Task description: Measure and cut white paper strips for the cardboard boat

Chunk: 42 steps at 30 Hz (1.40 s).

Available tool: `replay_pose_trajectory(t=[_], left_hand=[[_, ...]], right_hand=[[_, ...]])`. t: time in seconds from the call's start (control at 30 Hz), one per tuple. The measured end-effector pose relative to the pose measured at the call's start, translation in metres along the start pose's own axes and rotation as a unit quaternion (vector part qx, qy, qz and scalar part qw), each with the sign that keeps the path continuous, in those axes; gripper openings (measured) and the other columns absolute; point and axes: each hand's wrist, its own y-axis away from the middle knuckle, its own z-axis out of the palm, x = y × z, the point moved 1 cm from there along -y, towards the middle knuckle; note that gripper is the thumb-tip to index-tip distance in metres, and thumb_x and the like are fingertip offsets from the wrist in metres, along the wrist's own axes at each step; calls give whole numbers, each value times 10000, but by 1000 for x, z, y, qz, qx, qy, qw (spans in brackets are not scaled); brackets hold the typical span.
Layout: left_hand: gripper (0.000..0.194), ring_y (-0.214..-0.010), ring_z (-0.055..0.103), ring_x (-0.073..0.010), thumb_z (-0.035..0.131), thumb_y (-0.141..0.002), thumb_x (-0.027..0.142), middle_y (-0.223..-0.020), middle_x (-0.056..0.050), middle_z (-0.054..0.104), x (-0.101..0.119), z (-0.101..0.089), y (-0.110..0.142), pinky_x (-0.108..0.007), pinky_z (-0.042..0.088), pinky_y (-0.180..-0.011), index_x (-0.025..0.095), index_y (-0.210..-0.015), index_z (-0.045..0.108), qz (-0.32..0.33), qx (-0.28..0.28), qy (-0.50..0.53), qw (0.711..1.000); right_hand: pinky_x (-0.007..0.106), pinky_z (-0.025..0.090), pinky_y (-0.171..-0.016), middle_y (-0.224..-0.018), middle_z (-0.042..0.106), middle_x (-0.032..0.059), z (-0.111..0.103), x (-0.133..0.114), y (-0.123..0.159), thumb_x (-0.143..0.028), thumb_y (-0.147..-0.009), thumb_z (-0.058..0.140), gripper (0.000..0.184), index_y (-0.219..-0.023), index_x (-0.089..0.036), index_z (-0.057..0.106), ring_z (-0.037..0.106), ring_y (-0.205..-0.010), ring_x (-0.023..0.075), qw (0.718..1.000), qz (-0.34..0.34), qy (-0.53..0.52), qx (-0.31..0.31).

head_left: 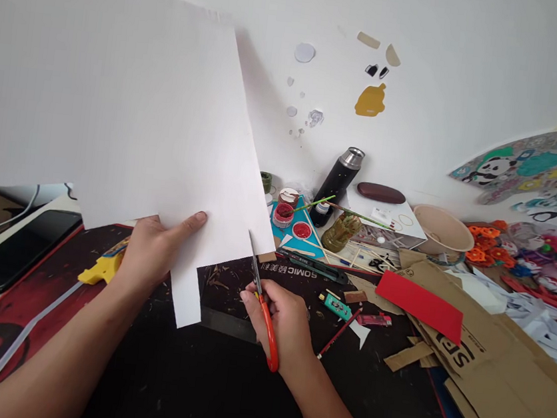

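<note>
The left hand (156, 249) grips one sheet (142, 120); the right hand (290, 321) holds one pair of scissors (261, 298) at its lower edge. Beyond: one flask (338, 183), one bowl (443, 232).

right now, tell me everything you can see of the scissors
The scissors have an orange-red, plastic-looking handle and slim, grey, metallic-looking blades that taper to a point. The right hand grips the handle, partly covering it. They slant up and slightly left, the visible tip in front of the white sheet near its lower right corner. How far the blades are open is unclear.
</note>
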Motion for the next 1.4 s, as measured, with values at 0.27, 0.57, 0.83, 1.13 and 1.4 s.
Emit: replay_pose_trajectory(t=[0.27, 0.57, 0.83, 1.13, 1.4], left_hand=[[472, -1026, 824, -333, 970, -682, 475, -1183, -156, 844, -4, 0, -2, -357, 685, -840, 155, -999, 830, 3, -4, 3, 1000], [501, -984, 826, -311, 973, -691, 480, -1190, -160, 842, -9, 1, -5, -313, 670, -747, 139, -1026, 826, -22, -6, 4, 1000], [517, -973, 829, -308, 974, -695, 489, -1187, -171, 841, -6, 0, -4, -320, 678, -759, 128, -1034, 825, -19, -3, 5, 1000], [562, -989, 830, -295, 957, -731, 498, -1203, -152, 841, 1, -5, 3, -318, 680, -769, 126, -1127, 815, 0, 8, -16, 1000], [567, -960, 829, -289, 957, -709, 551, -1168, -138, 851, -2, -10, -1, -274, 630, -678, 135, -1073, 832, -8, 10, -35, 999]], right_hand=[[201, 437, -388, -613, 653, -20, -1, 1, 2, -592, -1009, 690, 422, -1118, -194, 780, 605, -397, 135, 987, 104, -91, -84], [203, 363, -377, -581, 574, -56, -3, -1, 1, -577, -961, 735, 394, -1045, -192, 742, 486, -368, 103, 980, 132, -117, -89], [244, 416, -562, -653, 607, -21, -2, 1, -1, -517, -942, 761, 331, -1003, -192, 748, 537, -570, 141, 994, 60, -81, -45], [245, 343, -527, -646, 543, -43, -3, 2, 0, -600, -910, 798, 461, -1079, -173, 754, 425, -550, 123, 992, 53, -101, -57], [238, 406, -504, -636, 597, -30, -1, 6, 2, -717, -914, 769, 576, -1138, -186, 762, 515, -508, 130, 988, 62, -114, -80]])
